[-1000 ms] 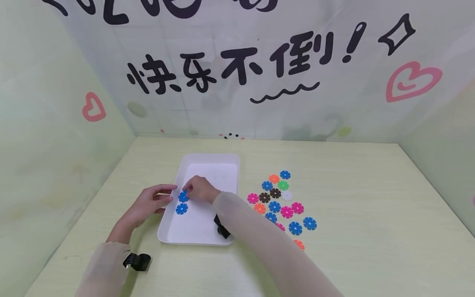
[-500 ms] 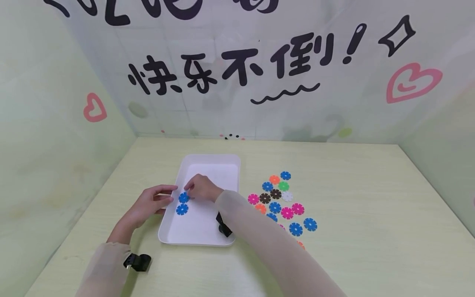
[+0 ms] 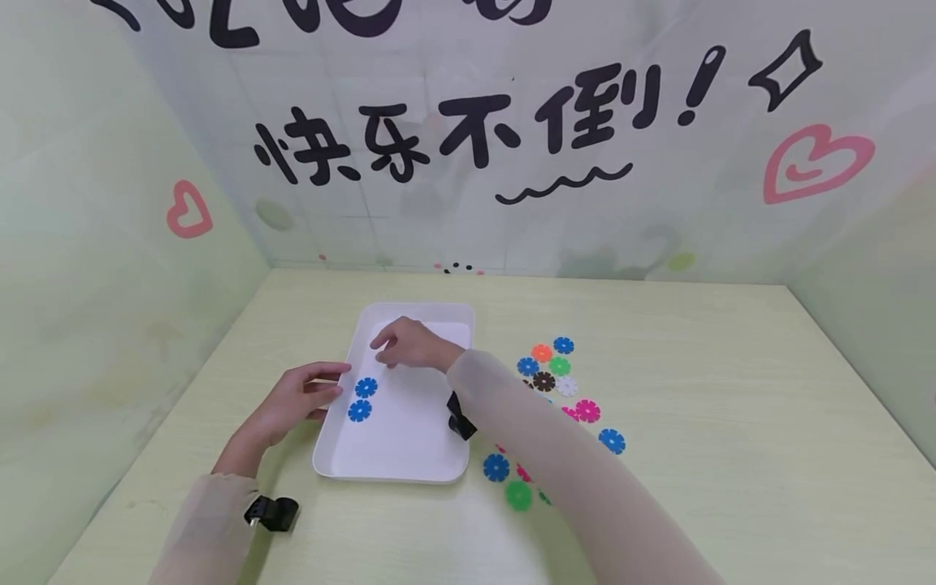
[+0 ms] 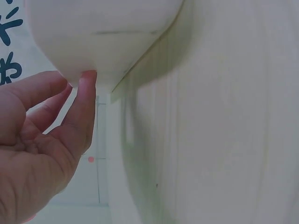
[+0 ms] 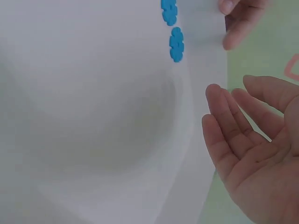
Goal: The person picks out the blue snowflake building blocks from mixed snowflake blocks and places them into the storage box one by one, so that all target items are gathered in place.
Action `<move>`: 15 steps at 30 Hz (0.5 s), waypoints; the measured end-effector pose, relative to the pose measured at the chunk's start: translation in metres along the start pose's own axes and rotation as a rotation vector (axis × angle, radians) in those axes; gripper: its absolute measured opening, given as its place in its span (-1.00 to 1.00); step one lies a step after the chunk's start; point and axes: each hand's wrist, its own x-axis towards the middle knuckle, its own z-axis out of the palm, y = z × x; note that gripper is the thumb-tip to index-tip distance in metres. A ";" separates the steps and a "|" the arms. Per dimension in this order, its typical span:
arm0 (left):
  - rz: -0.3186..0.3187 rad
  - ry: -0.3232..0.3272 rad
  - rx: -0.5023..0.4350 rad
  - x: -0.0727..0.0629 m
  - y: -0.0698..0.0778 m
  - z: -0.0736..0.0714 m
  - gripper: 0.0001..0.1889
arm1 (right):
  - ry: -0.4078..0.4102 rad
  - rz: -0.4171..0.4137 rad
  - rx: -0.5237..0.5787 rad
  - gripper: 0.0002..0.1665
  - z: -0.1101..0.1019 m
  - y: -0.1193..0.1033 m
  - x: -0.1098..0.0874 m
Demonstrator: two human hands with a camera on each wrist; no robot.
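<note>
In the head view, two blue notched discs, the nearer one [image 3: 360,410] and the farther one [image 3: 366,387], lie in a line inside the white tray [image 3: 395,463], near its left wall. The right wrist view shows the same pair, the lower blue disc [image 5: 176,45] standing out clearly. My left hand [image 3: 296,398] touches the tray's left wall from outside with its fingertips; its fingers [image 4: 86,95] are extended against that wall. Over the tray, beyond the discs, my right hand [image 3: 413,343] hovers with relaxed fingers apart and nothing between them.
Right of the tray, loose notched discs lie scattered on the table [image 3: 731,406], among them a green disc [image 3: 518,496], a pink disc [image 3: 588,410] and a white disc [image 3: 566,386]. My right sleeve [image 3: 563,479] covers some. A printed wall stands behind.
My right hand has let go of the farther blue disc and moved up and away to the right. That disc stays in the tray. The left hand has kept its place.
</note>
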 end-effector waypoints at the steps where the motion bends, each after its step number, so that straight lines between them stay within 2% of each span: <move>1: -0.003 0.002 0.004 0.000 0.000 0.000 -0.55 | -0.006 -0.015 -0.005 -0.64 -0.006 0.000 -0.002; 9: -0.006 0.012 0.022 0.000 0.002 0.000 -0.56 | 0.010 -0.099 -0.081 -0.62 -0.054 0.010 -0.028; 15: -0.007 0.017 0.021 -0.001 0.003 0.001 -0.54 | 0.064 -0.069 -0.060 -0.60 -0.087 0.035 -0.049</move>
